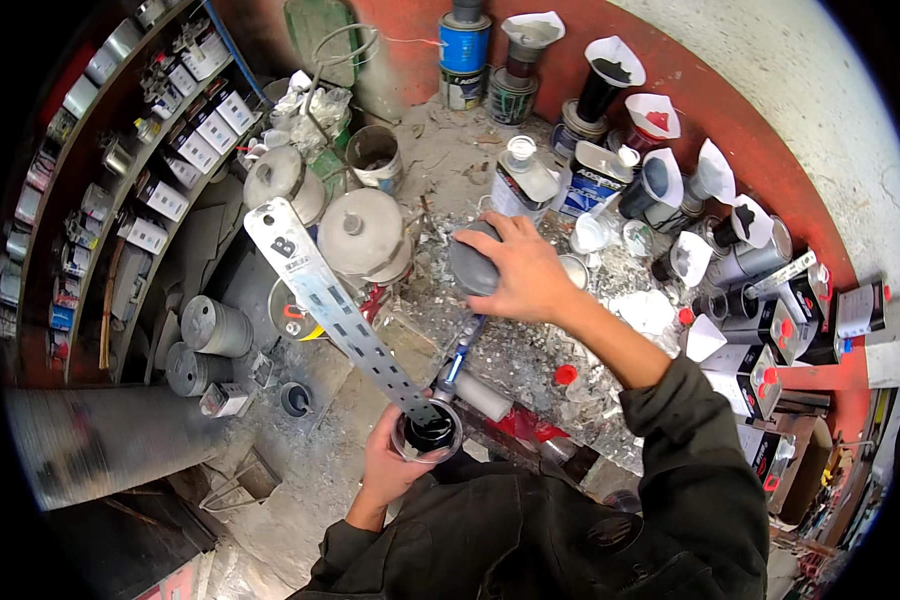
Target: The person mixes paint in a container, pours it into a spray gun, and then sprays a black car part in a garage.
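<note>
My left hand (386, 465) is wrapped round a clear cup (455, 432) with dark, glossy liquid in it. A long metal mixing stick (342, 318), with rows of dark slots, stands tilted in that cup and leans to the upper left. Farther off, over the messy worktop, my right hand (530, 270) grips a dark grey rounded container (475, 262), its fingers over the top and side. What the container holds cannot be made out. Between the two hands lies a blue pen-like tool (458, 358), beside a whitish roll (482, 396).
Several cans topped with paper funnels (660, 175) line the right wall. A white-capped jug (525, 180) stands behind my right hand. Lidded grey pots (360, 235) are at left-centre. Shelves of tins and boxes (195, 150) rise at far left. A red cap (565, 374) lies on the worktop.
</note>
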Demonstrator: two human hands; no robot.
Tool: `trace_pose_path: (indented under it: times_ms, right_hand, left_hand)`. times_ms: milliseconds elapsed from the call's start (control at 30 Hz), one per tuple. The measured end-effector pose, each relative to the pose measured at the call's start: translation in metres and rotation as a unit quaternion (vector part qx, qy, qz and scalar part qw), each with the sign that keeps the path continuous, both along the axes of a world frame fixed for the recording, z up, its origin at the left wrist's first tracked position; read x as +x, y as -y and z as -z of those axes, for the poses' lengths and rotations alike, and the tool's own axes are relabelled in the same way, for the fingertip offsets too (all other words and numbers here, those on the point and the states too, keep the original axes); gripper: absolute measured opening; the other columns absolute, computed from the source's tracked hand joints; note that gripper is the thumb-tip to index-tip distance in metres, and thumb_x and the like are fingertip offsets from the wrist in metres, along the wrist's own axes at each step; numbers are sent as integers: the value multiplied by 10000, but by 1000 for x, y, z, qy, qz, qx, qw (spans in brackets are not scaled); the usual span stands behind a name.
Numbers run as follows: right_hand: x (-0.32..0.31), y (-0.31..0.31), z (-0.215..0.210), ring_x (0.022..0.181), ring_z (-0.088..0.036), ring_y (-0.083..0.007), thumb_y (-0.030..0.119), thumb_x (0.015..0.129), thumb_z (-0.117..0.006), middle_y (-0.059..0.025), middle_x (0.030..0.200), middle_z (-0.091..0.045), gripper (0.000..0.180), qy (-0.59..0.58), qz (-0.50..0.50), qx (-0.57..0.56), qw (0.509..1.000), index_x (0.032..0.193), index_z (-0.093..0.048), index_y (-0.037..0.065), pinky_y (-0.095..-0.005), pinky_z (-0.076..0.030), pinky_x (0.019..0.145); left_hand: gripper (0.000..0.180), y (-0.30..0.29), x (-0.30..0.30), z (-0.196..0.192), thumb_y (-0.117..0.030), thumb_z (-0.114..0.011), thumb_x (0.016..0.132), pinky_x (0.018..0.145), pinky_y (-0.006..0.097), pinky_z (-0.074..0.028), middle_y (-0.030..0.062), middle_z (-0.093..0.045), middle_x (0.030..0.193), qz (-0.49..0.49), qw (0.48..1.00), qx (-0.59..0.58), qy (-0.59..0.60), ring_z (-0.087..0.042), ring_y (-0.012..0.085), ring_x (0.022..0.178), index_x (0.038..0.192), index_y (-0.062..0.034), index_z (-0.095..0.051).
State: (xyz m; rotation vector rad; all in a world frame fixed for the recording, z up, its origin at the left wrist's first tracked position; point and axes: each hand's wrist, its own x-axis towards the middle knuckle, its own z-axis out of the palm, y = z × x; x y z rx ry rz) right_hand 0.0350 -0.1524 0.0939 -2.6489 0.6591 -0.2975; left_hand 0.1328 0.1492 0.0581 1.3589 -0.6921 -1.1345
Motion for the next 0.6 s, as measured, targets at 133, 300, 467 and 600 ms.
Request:
trace_pose_path:
  times_ms: [133, 300, 467, 600]
  right_hand:
    - [-4, 32, -4, 1199, -484, -399, 326, 612, -810, -164, 1383, -472, 763, 16, -157, 20, 987, 1331, -561, 269, -469, -492, 971]
    - [6, 46, -19, 1211, -482, -399, 368, 616, -825, -170, 1370, -468, 866, -56, -240, 40, 968, 1397, -480, 221, -482, -501, 944]
    - [14, 30, -41, 1041, -598, -416, 510, 662, -788, -236, 1264, -509, 876, -169, -136, -18, 976, 1400, -462, 171, -473, -527, 876]
    - [14, 20, -35, 916, -648, -429, 552, 674, -778, -261, 1133, -559, 892, -173, -82, -49, 980, 1388, -466, 118, -471, -539, 828]
  left_hand:
    - [741, -2, 20, -1, 8, -840, 696, 1025, 359, -456, 140, -515, 1387, -17, 1000, -9, 14, -560, 206, 1198, 1342, 22, -477]
    - [752, 1, 27, -2, 10, -836, 720, 1053, 352, -439, 121, -539, 1365, -57, 998, -33, 13, -562, 201, 1210, 1372, 31, -460]
    - [742, 13, 23, 2, 6, -823, 730, 1038, 351, -450, 122, -557, 1326, -52, 998, -29, 3, -568, 202, 1199, 1375, 43, -458]
    - [755, 15, 23, 12, 11, -846, 692, 1041, 375, -445, 164, -495, 1403, -32, 999, -20, 6, -546, 232, 1216, 1343, 29, -464]
